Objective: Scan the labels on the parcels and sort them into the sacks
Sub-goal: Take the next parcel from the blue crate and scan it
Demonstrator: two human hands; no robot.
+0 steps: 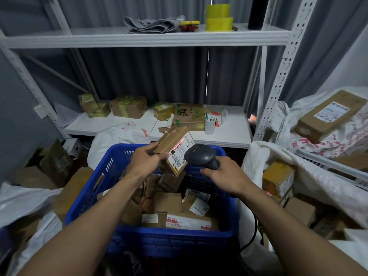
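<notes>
Above the far rim of the blue crate [123, 147] our left hand [146, 159] grips a labelled parcel [175, 144], our right hand [223, 174] clasps the scanner [201, 156] beside it, and sacks [256, 154] crowd both sides.

Yellow tape rolls [219, 23] and a folded grey cloth [151, 24] lie on the rack's top shelf [79, 37].

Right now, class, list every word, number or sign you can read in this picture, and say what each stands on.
"Z" or "2", one large sideways mark, uncertain: label on the parcel in the left hand.
Rest of that label: too small to read.
Red print on the sacks: blurred.
Labels on the long parcel and the basket parcels: unreadable.
</notes>
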